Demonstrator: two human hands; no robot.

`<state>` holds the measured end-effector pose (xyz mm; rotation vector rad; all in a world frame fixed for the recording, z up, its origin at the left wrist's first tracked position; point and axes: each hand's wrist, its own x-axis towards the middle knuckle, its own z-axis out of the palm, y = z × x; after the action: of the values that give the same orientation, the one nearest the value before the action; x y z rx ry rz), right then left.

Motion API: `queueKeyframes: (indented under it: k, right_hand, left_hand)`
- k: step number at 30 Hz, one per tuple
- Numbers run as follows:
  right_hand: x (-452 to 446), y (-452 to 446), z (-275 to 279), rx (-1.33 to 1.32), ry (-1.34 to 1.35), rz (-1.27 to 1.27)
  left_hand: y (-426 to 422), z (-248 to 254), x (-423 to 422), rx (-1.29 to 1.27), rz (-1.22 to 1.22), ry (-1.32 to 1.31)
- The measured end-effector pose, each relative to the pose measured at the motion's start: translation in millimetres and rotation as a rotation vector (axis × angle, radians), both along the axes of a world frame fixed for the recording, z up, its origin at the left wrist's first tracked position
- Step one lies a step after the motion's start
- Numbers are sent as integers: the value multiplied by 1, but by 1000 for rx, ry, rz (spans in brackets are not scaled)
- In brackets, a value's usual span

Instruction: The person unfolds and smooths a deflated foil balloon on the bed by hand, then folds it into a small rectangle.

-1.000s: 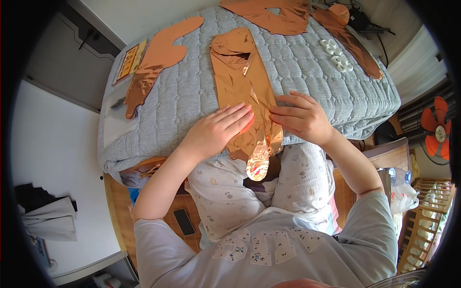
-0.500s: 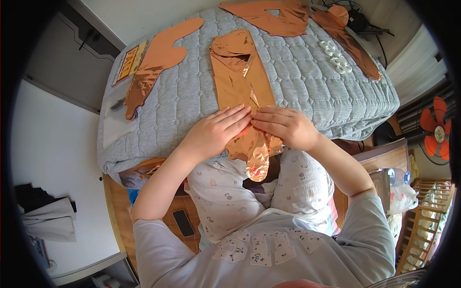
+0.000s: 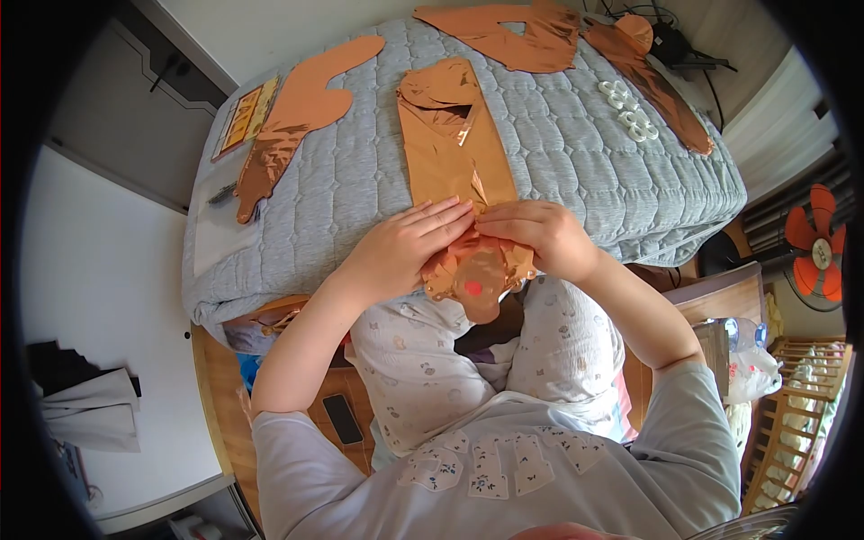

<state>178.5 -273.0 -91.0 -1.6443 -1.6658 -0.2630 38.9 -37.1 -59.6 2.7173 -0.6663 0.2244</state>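
A folded rose-gold foil balloon [image 3: 454, 166] lies flat over the near edge of the mattress, its lower end hanging toward my lap. A red spot shows on that lower end. My left hand [image 3: 423, 238] rests on the foil from the left, its fingers stretched out and flat. From the other side, my right hand [image 3: 538, 236] presses on it with extended fingers, the fingertips of both hands nearly meeting at the middle. Both thumbs are mostly hidden. Near the balloon's far end is a dark opening between the folds.
On the quilted mattress [image 3: 351, 180] lie more flat foil balloons: one at left [image 3: 301, 103], one at the back [image 3: 513, 36], one at right [image 3: 652, 85]. White rings [image 3: 630, 108] and a printed packet [image 3: 245, 117] are there too. A phone [image 3: 343, 419] is on the floor; an orange fan [image 3: 814, 241] stands right.
The balloon's lower end has turned from a narrow, shiny, crumpled strip to a wider, smoother rounded shape. My hands stay almost in the same place, the right one shifting slightly.
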Motion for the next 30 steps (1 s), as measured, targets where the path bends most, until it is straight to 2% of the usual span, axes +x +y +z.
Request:
queueKeyframes:
  k: [2,4,5,7,8,10,12,14,15,16,18,19,21,22,25,30]
  right_hand:
    - [0,1,2,-7,42,-11]
    - [-1,1,9,-66,177,-57]
    - [-1,1,14,-66,176,-57]
    - [0,5,25,-247,273,-180]
    - [3,8,30,-247,273,-181]
    - [13,18,38,-400,461,-239]
    - [27,28,38,-354,539,-187]
    - [40,38,36,-476,771,-251]
    - [43,41,47,-595,786,-291]
    - [42,44,52,-597,782,-288]
    - [42,50,59,-591,1155,-307]
    - [43,51,60,-596,1149,-304]
    - [45,52,62,-658,1173,-283]
    - [45,53,63,-660,1171,-281]
    - [44,54,64,-679,1183,-317]
    - [44,57,62,-681,1147,-385]
  left_hand:
    - [1,0,0,-53,15,36]
    - [5,-2,4,-263,33,111]
    - [8,-2,5,-262,33,110]
    - [14,1,7,-723,223,625]
    - [14,-1,8,-722,223,625]
    - [12,-4,11,-919,360,453]
    - [18,-2,21,-986,419,472]
    - [26,-1,31,-1216,584,568]
    - [25,6,33,-1344,540,584]
    - [25,11,35,-1347,542,580]
    - [25,17,37,-1426,463,578]
    - [26,12,36,-1431,465,571]
    - [25,2,33,-1123,462,349]
    - [23,1,30,-1125,464,347]
    - [18,-4,19,-811,467,187]
    - [22,-3,21,-710,497,224]
